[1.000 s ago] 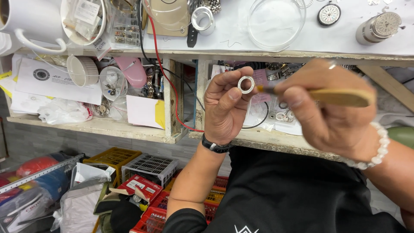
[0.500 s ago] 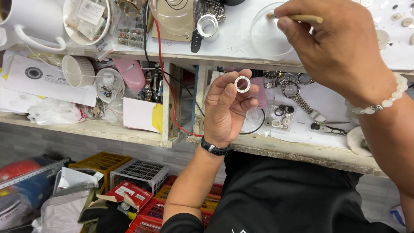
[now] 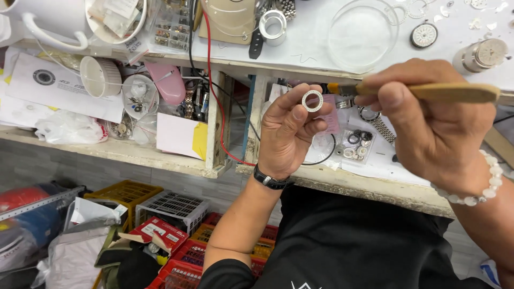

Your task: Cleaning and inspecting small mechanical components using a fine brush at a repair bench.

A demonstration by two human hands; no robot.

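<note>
Small silver ring (image 3: 312, 100) pinched at my left hand (image 3: 289, 134) fingertips, raised before shelf edge (image 3: 342, 182); brush (image 3: 428, 92) tip now back just beside ring, having been up at glass dish (image 3: 364, 33) half second ago; judgement: brushing resumes; my right hand (image 3: 433, 128) closed tight round wooden brush handle; left fingers narrow on ring.

Silver ring (image 3: 312, 100), tan-handled brush (image 3: 450, 92)

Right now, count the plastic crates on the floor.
3 for certain: a yellow crate, a white crate beside it, a red crate nearer. More may be hidden behind the left hand's forearm.
</note>
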